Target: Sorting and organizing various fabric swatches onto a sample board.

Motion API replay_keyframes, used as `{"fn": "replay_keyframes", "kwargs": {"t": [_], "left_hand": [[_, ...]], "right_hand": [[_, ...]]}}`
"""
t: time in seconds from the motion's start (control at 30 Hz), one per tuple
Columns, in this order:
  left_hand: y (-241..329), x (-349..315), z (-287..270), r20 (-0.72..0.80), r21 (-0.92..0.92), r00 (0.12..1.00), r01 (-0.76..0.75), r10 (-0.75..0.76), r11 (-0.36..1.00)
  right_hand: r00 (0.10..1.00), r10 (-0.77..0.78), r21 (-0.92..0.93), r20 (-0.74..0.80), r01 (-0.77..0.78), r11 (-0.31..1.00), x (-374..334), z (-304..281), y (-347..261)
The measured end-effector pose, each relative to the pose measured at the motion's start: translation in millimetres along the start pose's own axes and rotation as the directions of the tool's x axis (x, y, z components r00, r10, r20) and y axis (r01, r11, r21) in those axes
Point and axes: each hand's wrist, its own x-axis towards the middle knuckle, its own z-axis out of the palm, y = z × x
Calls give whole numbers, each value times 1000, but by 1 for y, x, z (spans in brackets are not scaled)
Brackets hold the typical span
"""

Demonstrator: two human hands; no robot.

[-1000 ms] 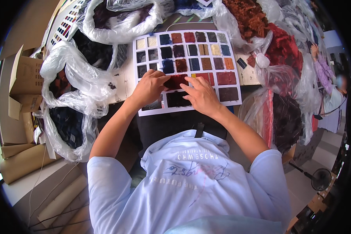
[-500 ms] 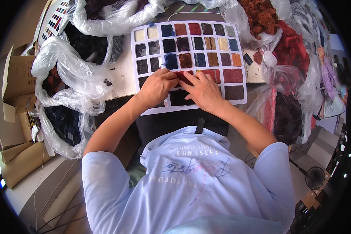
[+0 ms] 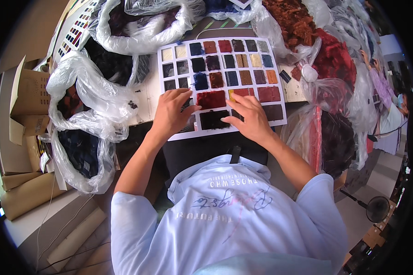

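Note:
A white sample board (image 3: 183,135) lies in front of me, with rows of small coloured fabric swatches set in its windows. Over its lower left part is my left hand (image 3: 173,112), thumb spread from the fingers and nothing held. Across the lower middle, my right hand (image 3: 251,118) rests with its fingers apart, also holding nothing. Between the two hands a fuzzy dark red swatch (image 3: 211,99) shows fully. Below it sits a black swatch (image 3: 214,119), and the right thumb reaches its edge. My fingers partly hide a red swatch (image 3: 244,92) and some dark ones at the left.
Clear plastic bags surround the board: one with black fluff (image 3: 106,62), one with rust-brown fluff (image 3: 289,20), one with red fluff (image 3: 334,57). A cardboard box (image 3: 32,91) stands at the left. Another colour card (image 3: 76,30) lies back left. A co-worker's purple sleeve (image 3: 382,87) shows far right.
My hands, earlier together on the dark red swatch, have moved apart, the left one leftward and the right one slightly right and down. The swatch is now uncovered.

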Motion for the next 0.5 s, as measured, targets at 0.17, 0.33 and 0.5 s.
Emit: {"fn": "replay_keyframes", "kwargs": {"t": [0.17,0.33,0.5], "left_hand": [[-51,-80,4,-105,-182,750,631,-653,754],[-15,-82,7,222,-698,603,647,-766,307],[57,-84,12,546,-780,631,623,-551,-59]], "right_hand": [[701,682,690,208,-599,406,-101,0,11],[534,701,850,473,-486,-202,-110,-1,13],[619,619,874,483,-292,-389,-109,7,4]]}}
